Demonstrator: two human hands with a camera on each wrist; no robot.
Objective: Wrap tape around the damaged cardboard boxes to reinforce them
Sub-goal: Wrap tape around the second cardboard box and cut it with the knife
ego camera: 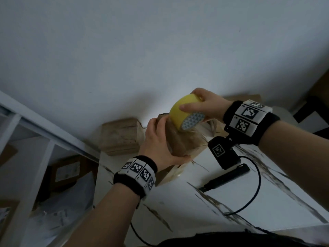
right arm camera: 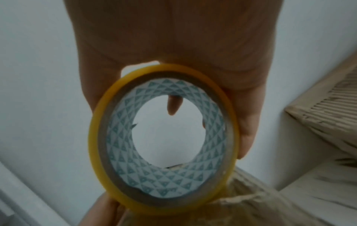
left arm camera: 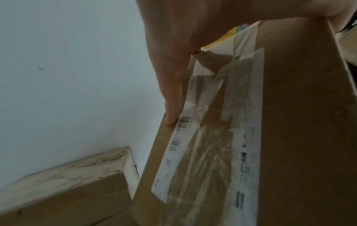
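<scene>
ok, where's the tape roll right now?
Head view, centre-right: the yellow tape roll is in the right hand, against the top of the cardboard box held by the left hand.

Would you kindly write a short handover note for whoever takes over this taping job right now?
Left hand: grips the cardboard box, holding it tilted up off the white table.
Right hand: grip on the yellow tape roll, which sits against the box's upper end.
Done: clear tape already lies over the box's label side.
Left: finish this wrap and cut it; the black cutter lies on the table. Another box waits by the wall; its state is unclear.
</scene>
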